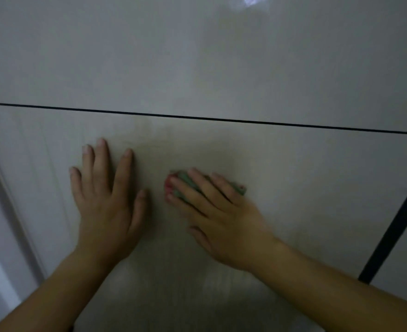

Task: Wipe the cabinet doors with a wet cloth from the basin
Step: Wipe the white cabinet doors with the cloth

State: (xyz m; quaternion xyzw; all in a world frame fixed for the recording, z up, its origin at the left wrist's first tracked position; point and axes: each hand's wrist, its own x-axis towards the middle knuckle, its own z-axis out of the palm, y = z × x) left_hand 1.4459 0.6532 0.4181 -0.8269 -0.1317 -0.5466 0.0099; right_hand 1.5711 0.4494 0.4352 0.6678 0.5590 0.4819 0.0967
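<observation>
A pale cabinet door (293, 178) fills the lower part of the view. My left hand (106, 200) lies flat on it with fingers spread and holds nothing. To its right, my right hand (221, 212) presses a small green and red cloth (182, 180) against the door; the fingers cover most of the cloth, so only its left end and top edge show. The two hands are a short gap apart. No basin is in view.
A thin dark horizontal gap (197, 118) separates this door from a glossy upper panel (197, 56). A dark vertical gap (394, 226) marks the door's right edge. A white frame (3, 212) runs along the left side.
</observation>
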